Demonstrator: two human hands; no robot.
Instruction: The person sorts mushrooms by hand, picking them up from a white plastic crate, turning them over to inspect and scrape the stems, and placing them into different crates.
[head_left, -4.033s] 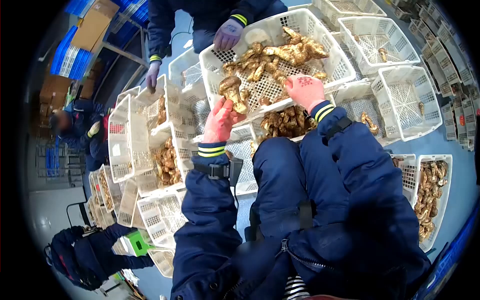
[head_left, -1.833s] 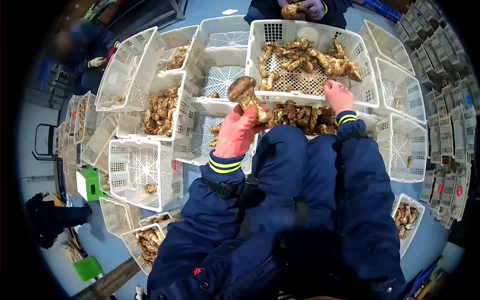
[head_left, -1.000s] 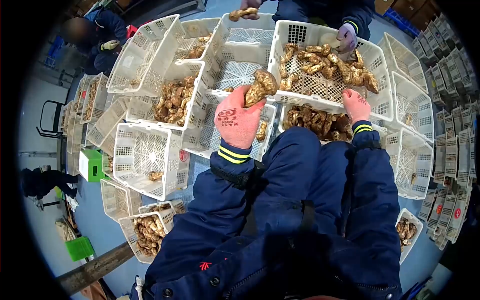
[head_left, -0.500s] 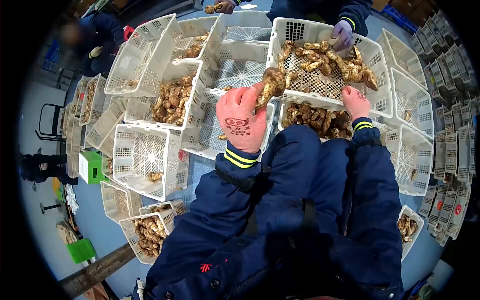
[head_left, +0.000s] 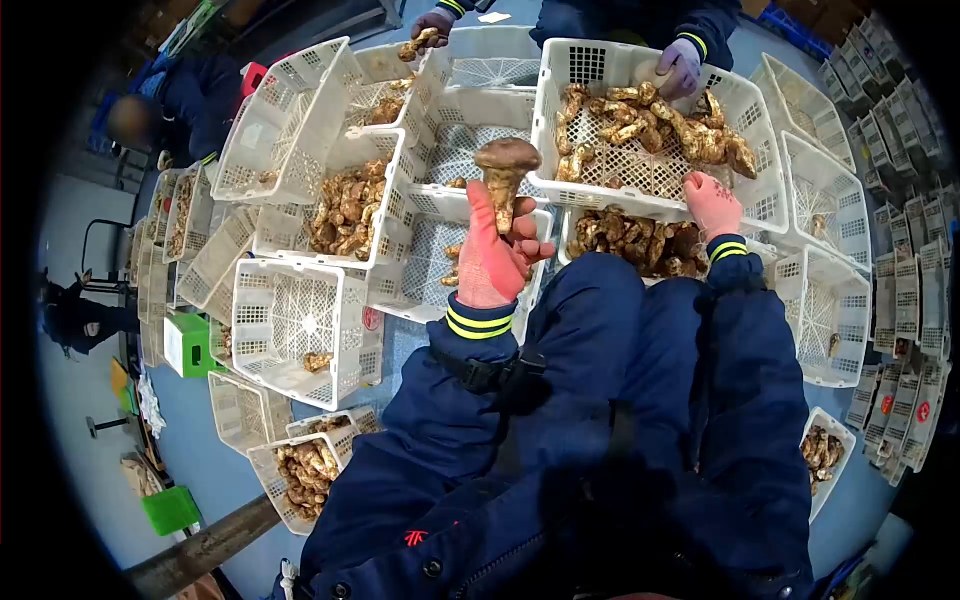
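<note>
I am grasping a brown-capped mushroom (head_left: pixel 506 165) by its stem in my left hand (head_left: pixel 493 255), cap up, the fingers wrapping behind it. Beneath that hand, a lower crate (head_left: pixel 425 262) is holding a few small pieces. My right hand (head_left: pixel 713 202) is clenching the near rim of a large crate (head_left: pixel 547 125), with loose mushrooms (head_left: pixel 700 135) lying beyond it and a darker pile (head_left: pixel 635 243) sitting to its near left. Beyond my hands, a co-worker's hand (head_left: pixel 680 68) is reaching into the large crate.
</note>
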